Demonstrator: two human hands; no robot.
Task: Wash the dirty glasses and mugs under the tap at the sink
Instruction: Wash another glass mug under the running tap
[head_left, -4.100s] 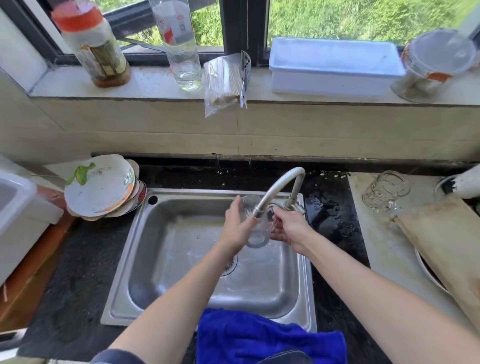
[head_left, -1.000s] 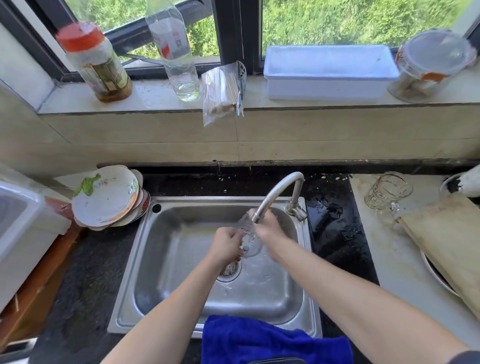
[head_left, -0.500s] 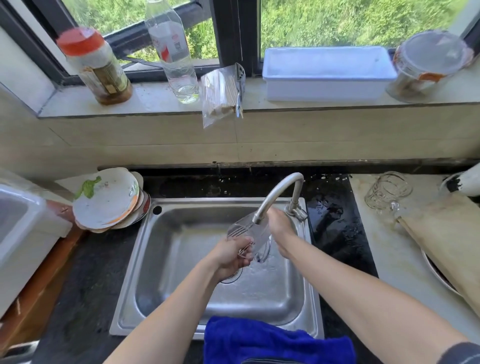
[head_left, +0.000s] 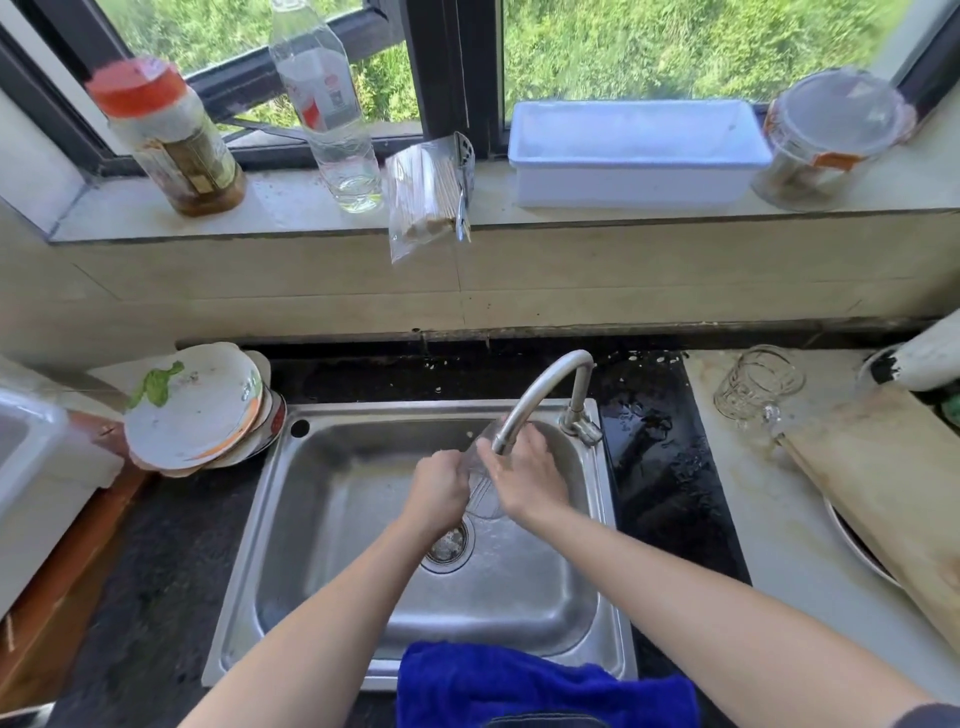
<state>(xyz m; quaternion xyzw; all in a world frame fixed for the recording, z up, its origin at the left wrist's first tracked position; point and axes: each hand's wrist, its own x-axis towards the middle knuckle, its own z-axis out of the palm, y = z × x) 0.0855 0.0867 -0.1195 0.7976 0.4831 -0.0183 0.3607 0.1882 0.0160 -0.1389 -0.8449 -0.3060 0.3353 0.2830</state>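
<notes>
Several dirty plates (head_left: 195, 410) lie stacked on the counter at the far left, the top one smeared with something green, and the stack touches the left rim of the steel sink (head_left: 322, 525). On the window sill above stand a jar with a red lid (head_left: 169, 140), a clear plastic bottle (head_left: 332, 114) and a bag of thin wooden sticks (head_left: 426, 200) that hangs over the sill's edge. Over the basin, the left hand (head_left: 439, 491) curls its fingers round one side of a clear drinking glass (head_left: 482, 496). The glass sits tilted between both hands, just under the spout of the curved tap (head_left: 540, 387) and above the drain (head_left: 449, 545). The right hand (head_left: 530, 478) wraps the glass from the other side, its fingers bent over the top by the spout. Whether water is running cannot be told, though the basin floor by the drain looks wet. A blue towel (head_left: 519, 686) hangs over the sink's near rim. Further right, a white tray (head_left: 636, 156) rests on the sill, and a glass mug (head_left: 758, 384) stands on the pale counter beside a wooden cutting board (head_left: 883, 499).
</notes>
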